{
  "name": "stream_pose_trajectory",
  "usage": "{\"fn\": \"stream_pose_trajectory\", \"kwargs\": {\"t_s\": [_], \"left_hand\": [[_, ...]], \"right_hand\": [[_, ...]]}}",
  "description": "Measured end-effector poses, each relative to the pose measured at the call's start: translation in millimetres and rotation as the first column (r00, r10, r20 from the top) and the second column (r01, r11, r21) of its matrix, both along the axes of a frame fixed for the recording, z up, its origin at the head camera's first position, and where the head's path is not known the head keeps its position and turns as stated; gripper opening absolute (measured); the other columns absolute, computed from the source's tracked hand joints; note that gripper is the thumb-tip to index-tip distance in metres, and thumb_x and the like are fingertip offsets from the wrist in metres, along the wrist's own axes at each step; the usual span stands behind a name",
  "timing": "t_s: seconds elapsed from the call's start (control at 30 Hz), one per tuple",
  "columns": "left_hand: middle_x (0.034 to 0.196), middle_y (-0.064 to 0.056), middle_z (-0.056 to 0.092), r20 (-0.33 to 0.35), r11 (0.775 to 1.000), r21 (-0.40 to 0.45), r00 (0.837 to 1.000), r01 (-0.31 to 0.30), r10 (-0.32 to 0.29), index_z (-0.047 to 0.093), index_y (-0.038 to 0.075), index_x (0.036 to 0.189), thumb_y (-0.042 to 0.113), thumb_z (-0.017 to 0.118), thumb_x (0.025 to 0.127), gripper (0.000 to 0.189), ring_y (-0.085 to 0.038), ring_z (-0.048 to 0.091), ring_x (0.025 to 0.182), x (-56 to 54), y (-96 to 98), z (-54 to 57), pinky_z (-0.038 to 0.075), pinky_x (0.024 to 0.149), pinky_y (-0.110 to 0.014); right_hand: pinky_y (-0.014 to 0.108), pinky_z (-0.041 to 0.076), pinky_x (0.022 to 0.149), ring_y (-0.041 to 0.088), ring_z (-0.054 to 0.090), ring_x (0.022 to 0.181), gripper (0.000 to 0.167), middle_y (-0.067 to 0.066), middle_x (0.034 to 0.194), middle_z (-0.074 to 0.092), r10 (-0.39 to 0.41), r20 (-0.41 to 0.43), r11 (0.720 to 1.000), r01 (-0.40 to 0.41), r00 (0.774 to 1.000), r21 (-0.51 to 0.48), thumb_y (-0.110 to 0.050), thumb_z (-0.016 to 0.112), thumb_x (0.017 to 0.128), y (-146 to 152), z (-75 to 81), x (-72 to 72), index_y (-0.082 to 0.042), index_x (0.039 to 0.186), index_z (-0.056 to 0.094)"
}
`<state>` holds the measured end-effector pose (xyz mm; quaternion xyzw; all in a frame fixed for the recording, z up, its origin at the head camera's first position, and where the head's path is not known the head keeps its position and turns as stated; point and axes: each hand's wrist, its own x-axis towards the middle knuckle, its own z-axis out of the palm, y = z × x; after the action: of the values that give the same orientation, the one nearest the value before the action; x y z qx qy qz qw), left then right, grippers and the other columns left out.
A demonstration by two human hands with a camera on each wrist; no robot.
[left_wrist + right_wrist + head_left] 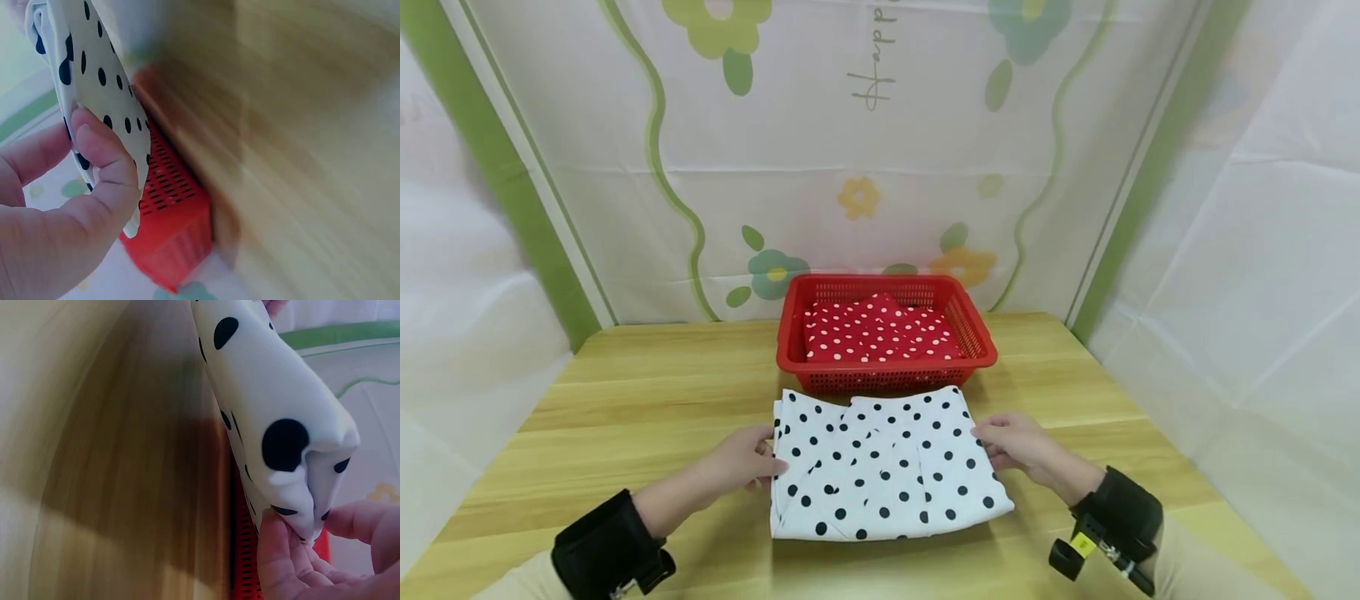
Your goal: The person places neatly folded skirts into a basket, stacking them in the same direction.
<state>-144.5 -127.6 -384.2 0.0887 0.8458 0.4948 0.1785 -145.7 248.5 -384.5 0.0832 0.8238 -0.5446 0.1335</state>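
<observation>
A folded white cloth with black polka dots (880, 467) is held between both hands over the table, just in front of the red basket. My left hand (748, 458) pinches its left edge, thumb on one face and fingers on the other, as the left wrist view shows on the cloth (103, 75). At the right edge my right hand (1018, 446) pinches the folded layers. In the right wrist view the thumb and fingers (278, 556) close on the cloth's corner (312, 512). The red plastic basket (790, 346) holds a folded red cloth with white dots (880, 329).
The wooden table (662, 375) carries the basket near its back edge. A white fabric backdrop (865, 133) with flowers and green stripes rises behind it. White sheets (1262, 250) hang at both sides. Black bands (606, 542) with small cameras sit on both wrists.
</observation>
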Motion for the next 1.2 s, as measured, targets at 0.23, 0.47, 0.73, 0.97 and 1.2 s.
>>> {"fn": "stream_pose_trajectory", "kwargs": {"t_s": [0.23,0.47,0.73,0.97,1.2], "left_hand": [[0.072,-0.006,0.057,-0.013,0.999,0.018,0.999,0.037,-0.037,0.044,-0.015,0.13,0.003,0.067,0.088,0.051,-0.019,0.058,0.066,4.6,-0.5,11.6,0.047,0.058,-0.034],[0.074,-0.006,0.061,-0.006,0.997,0.054,0.998,0.061,-0.06,0.048,-0.013,0.127,0.004,0.066,0.089,0.046,-0.021,0.062,0.069,4.1,-2.3,-0.9,0.051,0.061,-0.035],[0.096,-0.009,0.069,-0.004,0.985,0.123,0.992,0.125,-0.125,0.043,-0.014,0.133,0.009,0.062,0.092,0.051,-0.021,0.064,0.079,-6.5,-13.7,5.9,0.052,0.068,-0.036],[0.096,-0.007,0.07,-0.013,0.98,0.135,0.989,0.145,-0.145,0.045,-0.015,0.132,0.011,0.062,0.093,0.05,-0.021,0.065,0.08,-10.7,-15.7,8.6,0.052,0.069,-0.034],[0.094,-0.007,0.071,-0.019,0.981,0.129,0.989,0.146,-0.145,0.046,-0.014,0.132,0.011,0.062,0.092,0.05,-0.019,0.065,0.078,-8.3,-12.9,6.6,0.051,0.066,-0.031]], "right_hand": [[0.031,0.057,0.066,0.018,0.064,0.072,0.029,0.011,0.084,0.067,0.029,-0.014,1.0,-0.029,0.999,0.003,-0.011,0.055,0.096,4,16.1,8.2,0.014,0.11,0.061],[0.03,0.057,0.068,0.018,0.065,0.074,0.035,0.01,0.087,0.068,0.034,-0.04,0.999,-0.034,0.999,0.001,-0.012,0.056,0.096,8,8.1,6.6,0.016,0.118,0.055],[0.027,0.056,0.069,0.017,0.064,0.076,0.038,0.006,0.087,0.068,0.067,-0.069,0.997,-0.07,0.995,-0.043,-0.018,0.058,0.098,11,10.6,3.6,0.014,0.118,0.056],[0.025,0.055,0.066,0.015,0.064,0.073,0.037,0.004,0.083,0.069,0.061,-0.088,0.997,-0.064,0.994,-0.034,-0.018,0.058,0.098,10,17.4,2.3,0.013,0.117,0.057],[0.025,0.053,0.064,0.014,0.063,0.072,0.033,0.001,0.079,0.068,0.068,-0.096,0.998,-0.068,0.993,-0.005,-0.018,0.059,0.098,12,13.6,2.7,0.011,0.113,0.062]]}}
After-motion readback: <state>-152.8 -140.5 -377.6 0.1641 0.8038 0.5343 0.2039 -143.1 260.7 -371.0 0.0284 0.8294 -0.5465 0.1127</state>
